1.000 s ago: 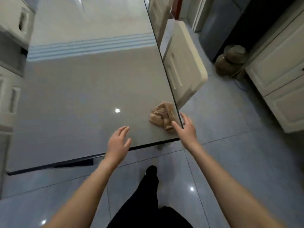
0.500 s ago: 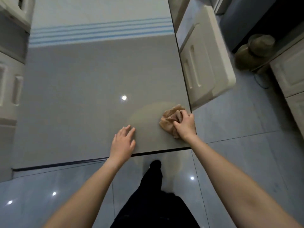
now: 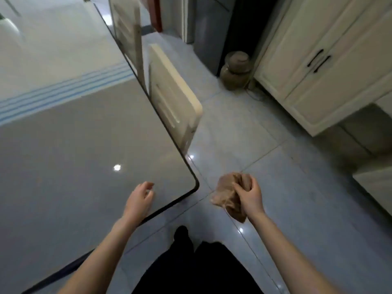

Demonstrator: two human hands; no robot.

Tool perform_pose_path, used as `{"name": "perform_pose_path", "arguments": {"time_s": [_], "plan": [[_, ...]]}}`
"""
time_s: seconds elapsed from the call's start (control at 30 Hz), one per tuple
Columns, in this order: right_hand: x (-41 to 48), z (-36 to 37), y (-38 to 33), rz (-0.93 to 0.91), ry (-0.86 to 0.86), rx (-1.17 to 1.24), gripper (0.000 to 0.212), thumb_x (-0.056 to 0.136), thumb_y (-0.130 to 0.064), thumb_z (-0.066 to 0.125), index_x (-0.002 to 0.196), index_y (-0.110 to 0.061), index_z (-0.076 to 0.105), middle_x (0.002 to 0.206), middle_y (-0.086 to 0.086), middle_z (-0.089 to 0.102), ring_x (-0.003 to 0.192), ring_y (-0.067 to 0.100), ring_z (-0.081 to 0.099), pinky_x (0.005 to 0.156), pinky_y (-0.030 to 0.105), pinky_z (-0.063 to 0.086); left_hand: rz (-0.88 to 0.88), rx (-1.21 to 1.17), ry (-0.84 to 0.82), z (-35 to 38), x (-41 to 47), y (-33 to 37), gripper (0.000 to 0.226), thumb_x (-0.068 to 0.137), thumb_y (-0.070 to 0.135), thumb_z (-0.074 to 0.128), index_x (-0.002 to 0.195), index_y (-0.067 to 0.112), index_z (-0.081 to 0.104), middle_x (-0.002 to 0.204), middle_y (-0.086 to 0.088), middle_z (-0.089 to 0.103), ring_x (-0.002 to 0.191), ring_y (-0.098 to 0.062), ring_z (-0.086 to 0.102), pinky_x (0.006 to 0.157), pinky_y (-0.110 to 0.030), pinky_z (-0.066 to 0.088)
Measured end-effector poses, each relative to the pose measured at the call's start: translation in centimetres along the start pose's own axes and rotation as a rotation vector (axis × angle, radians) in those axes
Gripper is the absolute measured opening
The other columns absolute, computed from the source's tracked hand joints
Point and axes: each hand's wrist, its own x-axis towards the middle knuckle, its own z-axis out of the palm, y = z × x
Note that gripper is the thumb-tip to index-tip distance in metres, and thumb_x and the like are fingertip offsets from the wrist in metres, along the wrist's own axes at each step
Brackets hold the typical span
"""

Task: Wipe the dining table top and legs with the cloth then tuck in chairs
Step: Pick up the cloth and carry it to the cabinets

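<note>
Holding the cloth (image 3: 228, 195) off the table (image 3: 74, 145): right hand (image 3: 251, 195) engaged, left hand (image 3: 139, 200) idle

Right hand: the grip is closed around a bunched tan cloth. The fingers curl over the top of the bundle, and a loose tail of fabric hangs below the wrist. Hand and cloth are in the air above the floor (image 3: 297, 187), to the right of the table's near rounded corner and apart from it. The cloth touches neither the table nor the floor.

Left hand: it is over the table top, near the same corner and just inside the near edge. The fingers are loosely curled with the thumb apart, so the grip is slack and holds nothing. Whether the fingertips touch the surface cannot be told.

Table: the top is glossy grey with a thin dark rim. It reflects one small point of light near the left hand and a band of pale blue stripes further along.

Chairs: one cream chair (image 3: 176, 102) stands at the table's right side, its back just beside the rim and its seat hidden under the top. A second chair (image 3: 127, 28) of like colour stands further along the same side, blurred.

Surroundings: the floor is of glossy grey tiles with several light spots. A brown lidded jar (image 3: 235, 71) stands on it at the foot of a cream cabinet (image 3: 318, 85) with black handles (image 3: 319, 60), well apart from the table. Dark trousers (image 3: 191, 270) show at the bottom edge, between the two forearms.
</note>
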Motion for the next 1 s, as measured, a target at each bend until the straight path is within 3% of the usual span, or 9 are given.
{"name": "perform_pose_path", "arguments": {"time_s": [0.07, 0.2, 0.33, 0.4, 0.57, 0.63, 0.7, 0.87, 1.0], "plan": [[-1.2, -4.3, 2.2, 0.095, 0.144, 0.058, 0.039, 0.082, -0.010, 0.074, 0.114, -0.008, 0.051, 0.100, 0.002, 0.060, 0.088, 0.015, 0.057, 0.067, 0.013, 0.045, 0.061, -0.067, -0.059, 1.9, -0.1, 3.4, 0.026, 0.091, 0.012, 0.049, 0.115, 0.014, 0.059, 0.107, -0.004, 0.063, 0.097, -0.021, 0.059, 0.083, -0.031, 0.046], [-4.3, -12.4, 8.4, 0.282, 0.365, 0.086, 0.023, 0.079, -0.011, 0.075, 0.094, -0.005, 0.059, 0.089, 0.013, 0.064, 0.083, 0.026, 0.061, 0.069, 0.029, 0.043, 0.100, -0.107, -0.182, 6.7, -1.1, 8.8, 0.019, 0.092, 0.011, 0.051, 0.106, 0.015, 0.063, 0.096, -0.007, 0.066, 0.087, -0.020, 0.059, 0.073, -0.026, 0.042], [-8.0, -17.9, 15.3, 0.413, 0.485, 0.093, 0.022, 0.077, -0.024, 0.076, 0.083, -0.008, 0.063, 0.074, 0.009, 0.066, 0.078, 0.034, 0.066, 0.059, 0.027, 0.051, 0.110, -0.050, -0.300, 11.6, -1.9, 9.9, 0.017, 0.082, 0.026, 0.054, 0.095, 0.030, 0.064, 0.090, -0.001, 0.069, 0.088, -0.025, 0.064, 0.080, -0.037, 0.051], [-9.4, -19.5, 16.9, 0.462, 0.514, 0.139, 0.017, 0.085, -0.016, 0.069, 0.077, -0.005, 0.060, 0.065, 0.008, 0.060, 0.071, 0.031, 0.062, 0.052, 0.022, 0.049, 0.075, -0.072, -0.331, 13.4, -2.5, 10.3, 0.015, 0.078, 0.030, 0.055, 0.090, 0.035, 0.063, 0.087, 0.001, 0.069, 0.088, -0.023, 0.066, 0.086, -0.043, 0.051], [-8.2, -21.5, 17.4, 0.534, 0.592, 0.204, 0.029, 0.093, -0.014, 0.060, 0.074, 0.007, 0.055, 0.058, 0.015, 0.047, 0.050, 0.029, 0.046, 0.037, 0.019, 0.039, 0.006, -0.069, -0.385, 15.1, -2.9, 12.9, 0.020, 0.090, 0.008, 0.052, 0.100, 0.018, 0.066, 0.095, -0.003, 0.069, 0.089, -0.013, 0.064, 0.085, -0.036, 0.049], [-5.7, -22.2, 16.9, 0.563, 0.602, 0.190, 0.032, 0.089, -0.022, 0.066, 0.069, -0.001, 0.056, 0.059, 0.013, 0.054, 0.059, 0.032, 0.058, 0.051, 0.026, 0.048, -0.008, -0.051, -0.389, 15.5, -1.9, 13.6, 0.023, 0.089, 0.003, 0.050, 0.093, 0.017, 0.068, 0.087, -0.002, 0.070, 0.077, -0.008, 0.063, 0.073, -0.030, 0.048], [-2.5, -23.1, 16.5, 0.562, 0.562, 0.133, 0.030, 0.086, -0.031, 0.069, 0.071, -0.006, 0.061, 0.064, 0.010, 0.062, 0.071, 0.032, 0.064, 0.065, 0.038, 0.050, -0.031, -0.028, -0.368, 16.3, -0.4, 14.3, 0.021, 0.088, 0.006, 0.053, 0.090, 0.020, 0.069, 0.085, -0.003, 0.069, 0.078, -0.015, 0.062, 0.070, -0.031, 0.046], [7.4, -25.4, 12.8, 0.488, 0.547, 0.107, 0.023, 0.086, -0.027, 0.068, 0.072, -0.011, 0.061, 0.068, 0.007, 0.064, 0.072, 0.027, 0.063, 0.067, 0.035, 0.047, -0.102, -0.032, -0.364, 19.0, 6.0, 17.8, 0.019, 0.085, 0.024, 0.050, 0.096, 0.018, 0.064, 0.093, -0.013, 0.067, 0.088, -0.029, 0.061, 0.081, -0.038, 0.045], [14.9, -28.2, 10.6, 0.512, 0.618, 0.107, 0.017, 0.085, -0.020, 0.069, 0.073, -0.012, 0.061, 0.076, 0.012, 0.066, 0.080, 0.031, 0.064, 0.077, 0.039, 0.049, -0.142, -0.089, -0.385, 21.4, 12.7, 23.2, 0.020, 0.094, 0.005, 0.044, 0.100, 0.005, 0.063, 0.087, -0.017, 0.065, 0.071, -0.027, 0.059, 0.064, -0.033, 0.044]]}}
